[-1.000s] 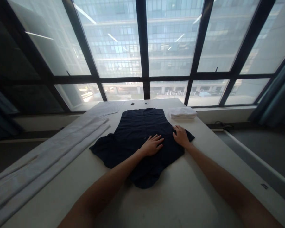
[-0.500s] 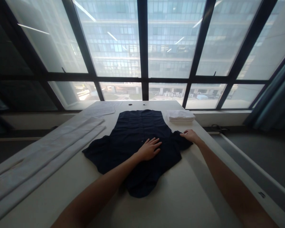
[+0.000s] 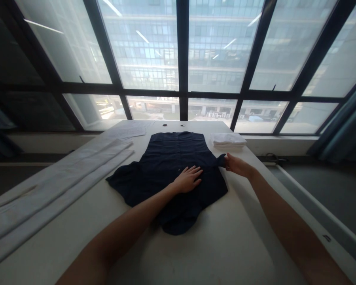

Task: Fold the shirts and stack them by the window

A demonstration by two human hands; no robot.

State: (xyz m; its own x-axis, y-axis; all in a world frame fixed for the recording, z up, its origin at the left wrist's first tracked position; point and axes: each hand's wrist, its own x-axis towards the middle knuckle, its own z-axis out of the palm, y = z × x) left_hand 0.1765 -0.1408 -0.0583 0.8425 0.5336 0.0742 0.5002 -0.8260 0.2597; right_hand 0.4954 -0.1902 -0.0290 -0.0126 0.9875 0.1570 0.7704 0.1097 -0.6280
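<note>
While a dark shirt (image 3: 163,171) is pressed to the white table (image 3: 225,249) under the left hand (image 3: 188,180), fingers lightly spread, its right-side sleeve (image 3: 220,160) is pinched by the right hand (image 3: 237,164), folded white cloths (image 3: 228,141) being stacked beyond, before tall windows (image 3: 213,55).

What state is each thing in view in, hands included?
Dark navy fabric garment: spread out, right-side flap bunched.
Bare left hand: palm down on garment.
Bare right hand: pinching that flap.
White rectangular cloth stack: folded.
Long white cloth strips: laid lengthwise.
White table: partly covered.
Blue-grey fabric curtains: gathered aside.
Dark-framed glass windows: apparently shut.
</note>
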